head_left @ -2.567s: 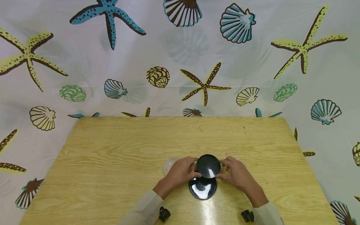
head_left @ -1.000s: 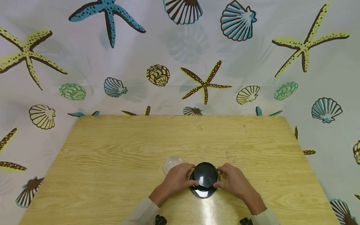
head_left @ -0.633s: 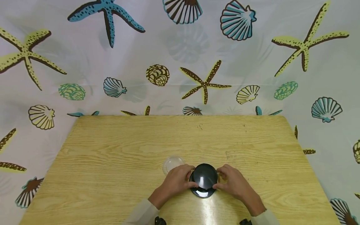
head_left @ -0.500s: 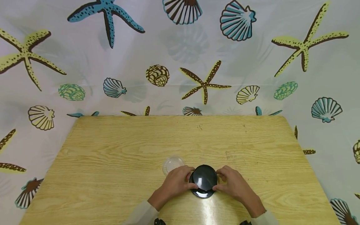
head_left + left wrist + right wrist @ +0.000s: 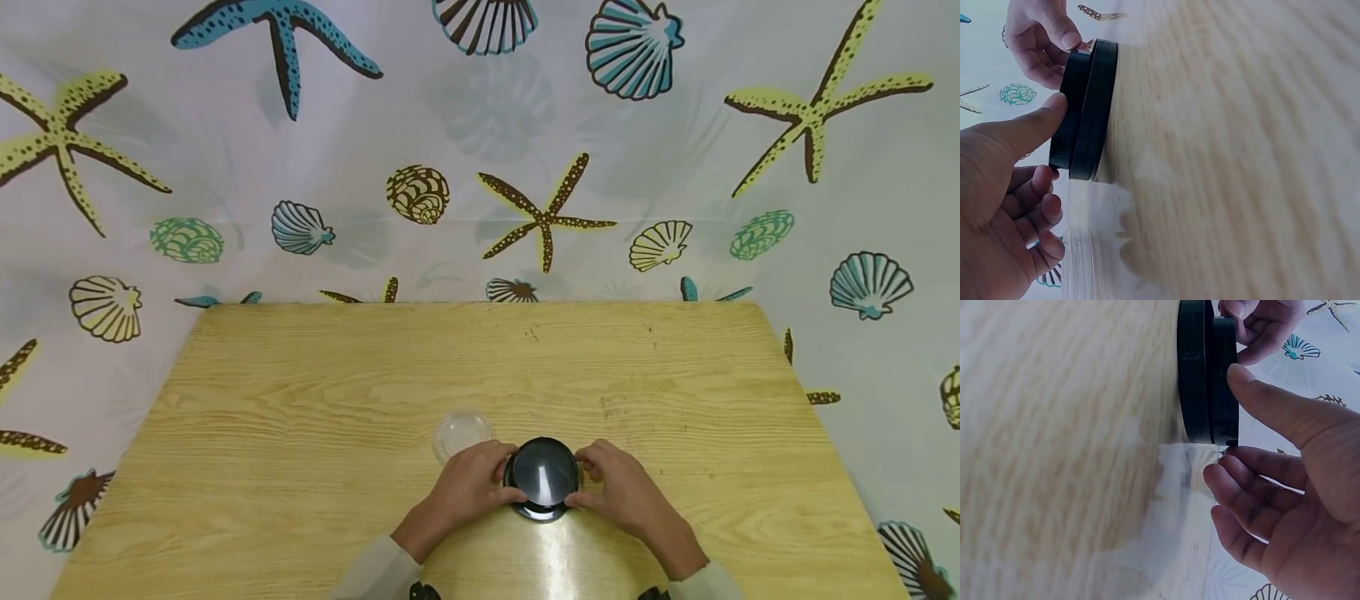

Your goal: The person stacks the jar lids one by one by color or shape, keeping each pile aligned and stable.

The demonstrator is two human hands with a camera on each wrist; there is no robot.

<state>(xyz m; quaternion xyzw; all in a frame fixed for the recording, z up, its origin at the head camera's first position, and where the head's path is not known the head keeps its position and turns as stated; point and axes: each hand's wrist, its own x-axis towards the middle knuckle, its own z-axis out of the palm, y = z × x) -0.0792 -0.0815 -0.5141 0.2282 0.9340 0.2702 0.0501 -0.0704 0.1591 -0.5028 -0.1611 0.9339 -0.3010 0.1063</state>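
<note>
Two round, glossy black lids lie one on the other at the front middle of the table. The smaller upper lid (image 5: 546,471) sits over the wider lower lid (image 5: 542,515), whose near rim shows in the head view. From the left, my left hand (image 5: 474,482) pinches the upper lid between thumb and fingers. My right hand (image 5: 628,493) pinches its opposite side the same way. Side on, the left wrist view shows the upper lid (image 5: 1071,115) against the lower lid (image 5: 1096,109). The right wrist view gives a similar edge-on look at the upper lid (image 5: 1225,381).
A clear, round plastic lid or shallow dish (image 5: 461,435) lies just behind my left hand. All of this is on a wood-grain table (image 5: 315,400). Behind and beside it hangs a white cloth (image 5: 360,167) printed with shells and starfish.
Both hands have brought the upper black lid toward me, from behind the lower lid to over it. In the last half second the hands have barely moved; the view has tilted slightly.
</note>
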